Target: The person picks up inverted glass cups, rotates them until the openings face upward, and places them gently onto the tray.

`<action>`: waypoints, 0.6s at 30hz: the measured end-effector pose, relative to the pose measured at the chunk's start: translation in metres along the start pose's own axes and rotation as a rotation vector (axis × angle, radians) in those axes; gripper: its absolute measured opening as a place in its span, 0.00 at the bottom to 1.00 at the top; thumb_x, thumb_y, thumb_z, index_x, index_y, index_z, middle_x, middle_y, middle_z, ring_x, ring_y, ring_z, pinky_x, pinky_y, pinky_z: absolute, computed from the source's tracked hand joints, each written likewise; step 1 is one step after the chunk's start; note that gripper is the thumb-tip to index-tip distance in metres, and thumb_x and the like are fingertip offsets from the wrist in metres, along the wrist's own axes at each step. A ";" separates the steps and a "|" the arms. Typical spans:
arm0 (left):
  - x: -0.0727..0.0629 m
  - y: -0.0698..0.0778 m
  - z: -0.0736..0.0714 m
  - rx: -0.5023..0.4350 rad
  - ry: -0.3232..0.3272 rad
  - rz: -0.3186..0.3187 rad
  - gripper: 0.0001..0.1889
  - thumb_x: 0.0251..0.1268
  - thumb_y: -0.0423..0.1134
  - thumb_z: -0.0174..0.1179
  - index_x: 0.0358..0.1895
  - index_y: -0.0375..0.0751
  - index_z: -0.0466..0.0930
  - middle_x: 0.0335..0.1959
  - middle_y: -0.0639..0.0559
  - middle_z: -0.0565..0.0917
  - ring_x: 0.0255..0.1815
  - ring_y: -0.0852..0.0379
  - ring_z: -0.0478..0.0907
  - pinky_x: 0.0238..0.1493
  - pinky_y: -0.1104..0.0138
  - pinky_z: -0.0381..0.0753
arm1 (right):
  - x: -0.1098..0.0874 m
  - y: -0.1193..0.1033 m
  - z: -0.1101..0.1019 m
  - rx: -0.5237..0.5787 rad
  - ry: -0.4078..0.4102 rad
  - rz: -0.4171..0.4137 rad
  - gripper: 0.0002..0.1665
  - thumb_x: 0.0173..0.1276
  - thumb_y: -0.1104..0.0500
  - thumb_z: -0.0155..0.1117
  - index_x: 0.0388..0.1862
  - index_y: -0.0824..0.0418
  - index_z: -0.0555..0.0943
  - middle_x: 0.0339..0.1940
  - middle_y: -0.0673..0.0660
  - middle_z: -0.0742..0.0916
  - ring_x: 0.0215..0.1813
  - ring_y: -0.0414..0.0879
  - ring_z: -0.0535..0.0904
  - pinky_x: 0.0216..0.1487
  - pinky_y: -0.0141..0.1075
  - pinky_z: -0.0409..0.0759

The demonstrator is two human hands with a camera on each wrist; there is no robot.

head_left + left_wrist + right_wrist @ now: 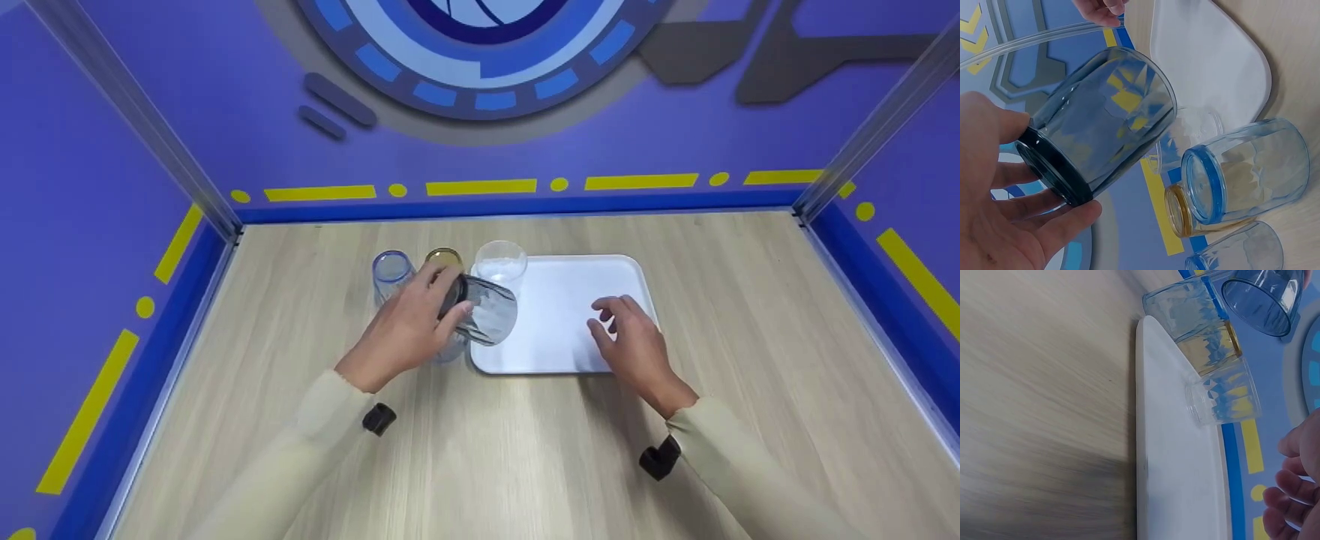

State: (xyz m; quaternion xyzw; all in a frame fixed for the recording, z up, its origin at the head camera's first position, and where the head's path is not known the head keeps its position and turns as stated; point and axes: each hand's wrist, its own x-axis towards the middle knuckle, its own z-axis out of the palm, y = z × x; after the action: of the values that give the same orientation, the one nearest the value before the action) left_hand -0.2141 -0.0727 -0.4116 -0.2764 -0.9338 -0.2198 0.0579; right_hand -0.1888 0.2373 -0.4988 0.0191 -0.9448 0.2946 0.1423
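My left hand (405, 330) grips a grey-tinted glass tumbler (491, 309) by its thick dark base, thumb and fingers spread round it. The tumbler is tilted above the tray's left edge, its wide mouth pointing right. A clear glass (501, 259) stands at the far left corner of the white tray (577, 322). Beneath and beside the left hand are an amber glass (1178, 211), a blue-ringed glass (1264, 169) and another blue-ringed glass (392, 270), partly hidden by the hand in the head view. My right hand (636, 345) hovers over the tray's right side, fingers loosely curled, holding nothing.
The tray lies on a pale wood-grain table (480, 450). Purple-blue panels (480, 161) with yellow markings enclose the table at the back and on both sides. The ungrasped coloured glasses cluster closely left of the tray.
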 end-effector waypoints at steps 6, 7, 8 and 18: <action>0.000 0.001 0.003 -0.002 -0.030 -0.030 0.27 0.73 0.53 0.48 0.70 0.45 0.65 0.64 0.47 0.71 0.55 0.52 0.75 0.55 0.56 0.81 | -0.001 -0.003 0.001 0.006 -0.003 -0.009 0.12 0.64 0.60 0.66 0.46 0.61 0.80 0.36 0.56 0.81 0.37 0.52 0.79 0.35 0.39 0.73; 0.000 0.001 0.004 -0.003 -0.033 -0.034 0.28 0.73 0.54 0.48 0.70 0.45 0.64 0.64 0.47 0.71 0.55 0.53 0.75 0.55 0.56 0.81 | -0.001 -0.003 0.001 0.007 -0.002 -0.012 0.12 0.64 0.60 0.66 0.46 0.60 0.80 0.36 0.56 0.81 0.37 0.52 0.79 0.35 0.39 0.73; -0.001 0.002 0.005 -0.004 -0.036 -0.038 0.28 0.73 0.54 0.48 0.71 0.45 0.64 0.64 0.47 0.71 0.54 0.53 0.75 0.55 0.56 0.81 | -0.001 -0.003 0.001 0.009 -0.004 -0.014 0.12 0.64 0.60 0.66 0.46 0.60 0.80 0.36 0.56 0.81 0.37 0.52 0.79 0.35 0.39 0.73; -0.001 0.007 0.010 -0.020 -0.031 -0.017 0.28 0.74 0.56 0.46 0.71 0.47 0.64 0.63 0.47 0.72 0.53 0.54 0.75 0.55 0.57 0.80 | -0.002 -0.007 0.003 0.013 -0.040 -0.007 0.14 0.64 0.58 0.67 0.48 0.59 0.79 0.37 0.56 0.81 0.37 0.52 0.78 0.35 0.38 0.73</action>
State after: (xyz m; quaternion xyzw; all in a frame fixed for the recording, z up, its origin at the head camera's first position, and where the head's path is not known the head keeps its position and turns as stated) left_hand -0.2095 -0.0629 -0.4181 -0.2721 -0.9347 -0.2253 0.0390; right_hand -0.1867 0.2296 -0.4981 0.0292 -0.9455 0.2996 0.1241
